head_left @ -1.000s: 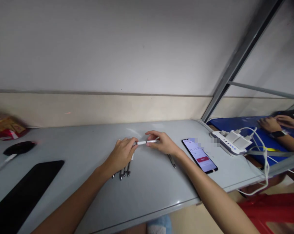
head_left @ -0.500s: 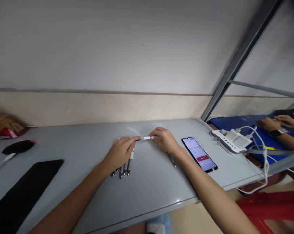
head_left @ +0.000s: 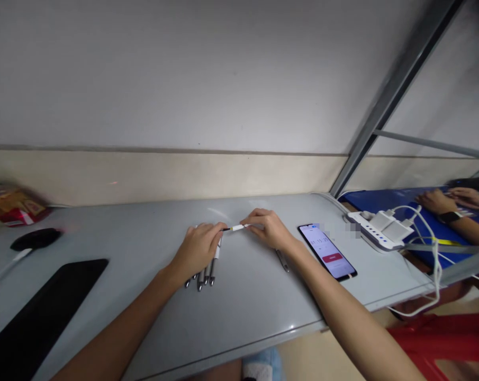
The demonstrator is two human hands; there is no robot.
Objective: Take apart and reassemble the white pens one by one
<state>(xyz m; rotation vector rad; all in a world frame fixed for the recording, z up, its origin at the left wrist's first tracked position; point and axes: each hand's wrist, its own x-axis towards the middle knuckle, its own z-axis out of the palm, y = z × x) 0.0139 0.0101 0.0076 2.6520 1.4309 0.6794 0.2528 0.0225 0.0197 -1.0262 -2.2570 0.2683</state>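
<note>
Far left: flat black mat (head_left: 41, 312) on smooth grey table (head_left: 144, 296).
Left hand (head_left: 197, 248): curled, thumb and forefinger pinching dark left tip of slim white pen (head_left: 237, 228); bundle of grey pens (head_left: 207, 272) under palm.
Pen position: just above table, bridging both hands, long axis left to right, equally near each.
Right hand (head_left: 269, 228): curled, fingertips pinching pen's right end.
Right: lit black smartphone (head_left: 327, 252), flat, near wrist.

A grey table (head_left: 243, 301) carries a cluster of pens (head_left: 204, 276), a single pen (head_left: 282, 260), a lit phone (head_left: 327, 252), a white power strip (head_left: 376, 231) — and, far left, a black mouse (head_left: 35, 239) and a black pad (head_left: 36, 312).
</note>
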